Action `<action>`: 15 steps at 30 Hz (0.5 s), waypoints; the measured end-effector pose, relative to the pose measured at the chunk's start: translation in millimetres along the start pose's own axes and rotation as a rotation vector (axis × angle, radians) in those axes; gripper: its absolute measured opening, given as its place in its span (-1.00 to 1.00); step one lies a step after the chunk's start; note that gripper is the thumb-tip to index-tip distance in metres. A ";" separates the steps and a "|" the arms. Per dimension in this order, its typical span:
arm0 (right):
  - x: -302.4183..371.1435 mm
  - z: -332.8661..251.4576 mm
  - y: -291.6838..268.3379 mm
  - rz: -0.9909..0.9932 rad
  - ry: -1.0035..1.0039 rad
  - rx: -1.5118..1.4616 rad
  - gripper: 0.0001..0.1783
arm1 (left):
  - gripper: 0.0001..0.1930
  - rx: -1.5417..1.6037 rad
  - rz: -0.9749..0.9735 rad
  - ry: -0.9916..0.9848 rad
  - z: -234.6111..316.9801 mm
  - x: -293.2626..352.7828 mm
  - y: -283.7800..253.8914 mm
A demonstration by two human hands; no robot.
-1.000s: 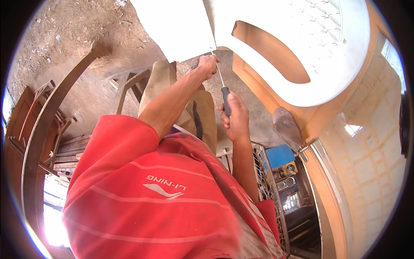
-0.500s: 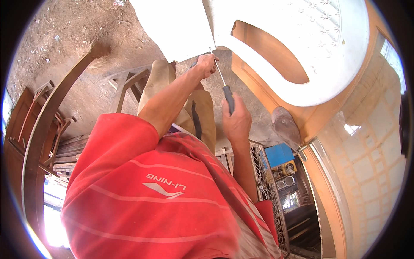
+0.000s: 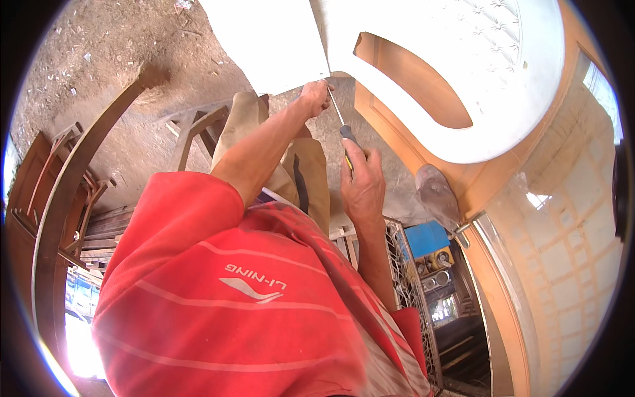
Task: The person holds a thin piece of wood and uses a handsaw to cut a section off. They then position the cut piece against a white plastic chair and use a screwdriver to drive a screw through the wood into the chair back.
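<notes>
My right hand [image 3: 364, 188] is closed around the dark grey and yellow handle of a screwdriver [image 3: 338, 110]. The thin metal shaft slants up and left to the lower corner of a bright white panel [image 3: 278, 46]. Beside the tip, my left hand [image 3: 316, 98] has its fingers bent together against that corner and around the shaft's end. Whatever sits under those fingertips is hidden. To the right of the panel stands a white piece with a tufted face [image 3: 496, 33] and a curved arm-like loop [image 3: 423, 135]; glare washes out much of both.
An orange-brown wooden panel [image 3: 374, 106] lies under the white loop. Near my right arm are a wire-mesh crate [image 3: 403, 264], a blue box [image 3: 426, 238] and a brownish rounded object [image 3: 436, 195]. On the left, a curved wooden piece [image 3: 63, 178] and wooden frames [image 3: 192, 139] stand on the dirt floor.
The screwdriver's handle has turned, and its yellow stripe now shows. My right hand's fingers have shifted on it. My left hand stays at the panel's corner.
</notes>
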State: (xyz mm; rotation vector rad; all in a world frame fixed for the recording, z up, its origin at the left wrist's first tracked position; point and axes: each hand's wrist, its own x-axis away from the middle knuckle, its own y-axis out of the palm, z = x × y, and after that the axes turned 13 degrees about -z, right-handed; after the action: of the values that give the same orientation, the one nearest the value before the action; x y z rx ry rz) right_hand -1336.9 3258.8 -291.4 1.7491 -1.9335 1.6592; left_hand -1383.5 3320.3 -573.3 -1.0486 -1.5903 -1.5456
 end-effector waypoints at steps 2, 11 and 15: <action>0.4 1.6 1.1 0.014 0.085 -0.125 -0.65 | -0.81 -0.025 0.016 -0.006 2.1 -3.1 0.2; 3.2 7.3 2.1 0.050 0.024 0.115 -0.62 | -0.79 -0.381 -0.013 0.115 -31.5 -40.1 -26.2; -2.3 8.4 -1.6 0.028 0.276 -0.220 -0.59 | -0.79 -0.085 0.014 0.002 -13.0 -2.3 -0.4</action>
State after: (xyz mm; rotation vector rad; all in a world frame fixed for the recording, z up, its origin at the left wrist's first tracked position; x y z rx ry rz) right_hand -1330.0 3254.9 -295.3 1.3434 -1.9333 1.5319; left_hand -1383.7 3307.2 -574.6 -1.1011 -1.5249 -1.6164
